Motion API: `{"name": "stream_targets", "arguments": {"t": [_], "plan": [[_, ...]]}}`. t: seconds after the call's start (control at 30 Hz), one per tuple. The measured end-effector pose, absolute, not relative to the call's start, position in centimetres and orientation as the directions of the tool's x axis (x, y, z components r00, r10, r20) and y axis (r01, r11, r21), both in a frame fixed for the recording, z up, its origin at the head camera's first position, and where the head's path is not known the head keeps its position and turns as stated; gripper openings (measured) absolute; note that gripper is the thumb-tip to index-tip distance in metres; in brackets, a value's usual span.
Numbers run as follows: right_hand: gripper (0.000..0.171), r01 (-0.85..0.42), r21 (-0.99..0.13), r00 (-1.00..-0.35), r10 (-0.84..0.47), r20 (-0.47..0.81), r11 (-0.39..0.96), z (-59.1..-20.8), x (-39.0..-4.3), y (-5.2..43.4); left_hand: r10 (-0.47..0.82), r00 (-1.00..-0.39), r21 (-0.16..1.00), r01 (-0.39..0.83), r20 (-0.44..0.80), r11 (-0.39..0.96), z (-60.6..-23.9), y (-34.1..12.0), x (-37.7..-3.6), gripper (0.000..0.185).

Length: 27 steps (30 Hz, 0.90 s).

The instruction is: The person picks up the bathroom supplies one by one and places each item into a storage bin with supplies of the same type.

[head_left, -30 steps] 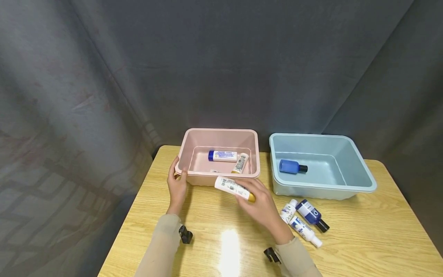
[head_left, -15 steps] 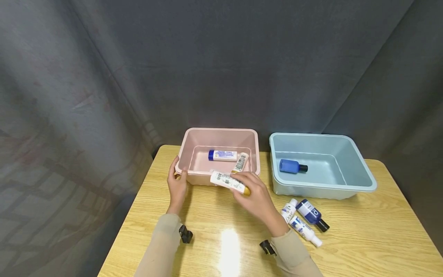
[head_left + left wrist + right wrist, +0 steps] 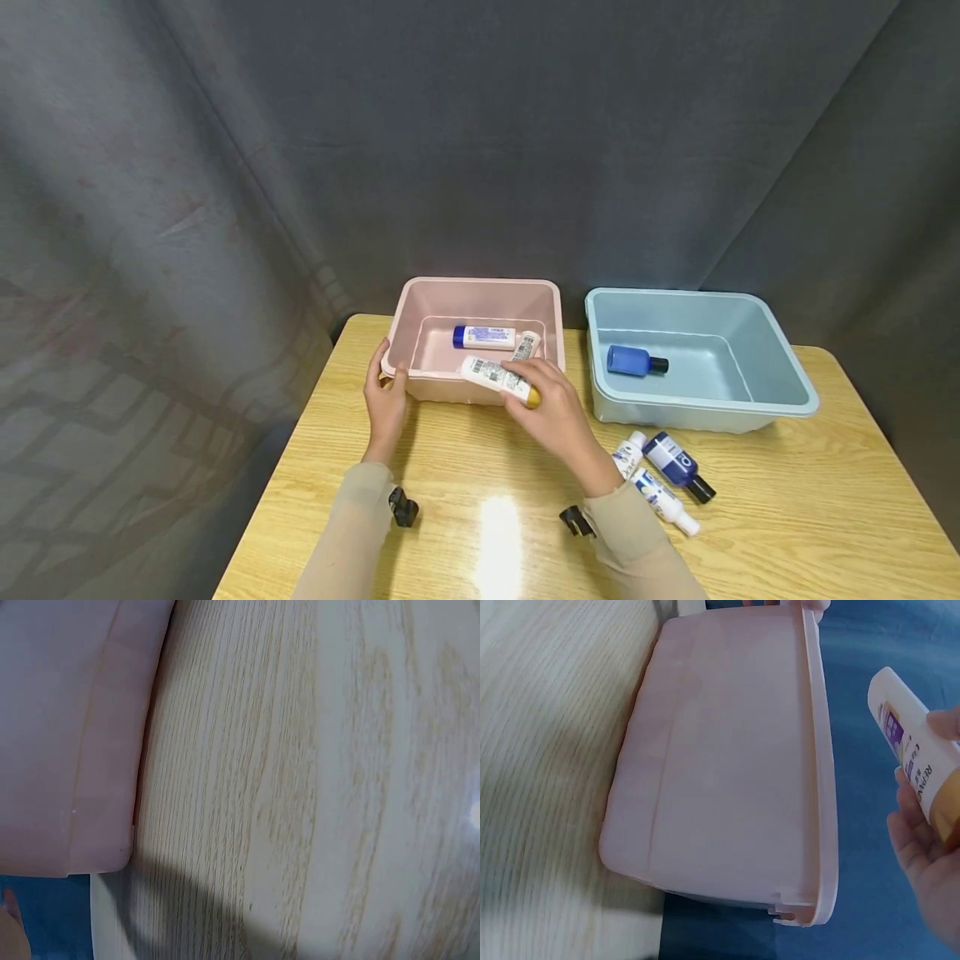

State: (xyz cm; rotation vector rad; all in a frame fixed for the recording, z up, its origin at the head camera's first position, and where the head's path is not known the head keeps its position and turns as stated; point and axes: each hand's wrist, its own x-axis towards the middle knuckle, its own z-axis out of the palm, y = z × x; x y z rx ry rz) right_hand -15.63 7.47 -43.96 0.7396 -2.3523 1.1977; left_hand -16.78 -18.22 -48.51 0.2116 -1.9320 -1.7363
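Observation:
My right hand (image 3: 551,412) grips a white tube with a gold cap (image 3: 498,379) and holds it over the near rim of the pink bin (image 3: 480,287). The tube (image 3: 917,761) also shows at the right edge of the right wrist view, beside the pink bin's outer wall (image 3: 720,765). My left hand (image 3: 385,400) holds the bin's front left corner, thumb on the rim. Inside the bin lie a white tube with a blue cap (image 3: 483,337) and another white tube (image 3: 527,345). The left wrist view shows only the bin's wall (image 3: 67,735) and the wooden table (image 3: 315,780).
A light blue bin (image 3: 780,392) stands to the right with a blue bottle (image 3: 634,360) in it. Three small bottles (image 3: 663,475) lie on the table in front of it. A dark curtain (image 3: 480,142) hangs behind the table.
My right hand has carried the gold-capped tube up and away from me, from in front of the pink bin to over its near rim. The left hand has stayed on the corner.

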Motion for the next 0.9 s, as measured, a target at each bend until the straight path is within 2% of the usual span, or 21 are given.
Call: {"name": "stream_targets", "arguments": {"t": [0.23, 0.67, 0.9], "plan": [[0.046, -0.613, -0.620, -0.783, -0.272, 0.559, 0.489, -44.2, -16.4, 7.1, -0.459, -0.850, 0.965, 0.213, 0.259, 0.151, -48.4, -18.3, -16.8, 0.048], [0.045, -0.522, -0.651, -0.851, -0.281, 0.444, 0.551, -44.2, -17.4, 6.3, -0.457, -0.853, 0.967, 0.209, 0.253, 0.145, -48.5, -18.3, -16.7, 0.048], [0.042, -0.516, -0.648, -0.855, -0.281, 0.437, 0.561, -44.1, -18.1, 5.9, -0.458, -0.855, 0.970, 0.199, 0.243, 0.143, -48.4, -18.2, -16.7, 0.048]]}}
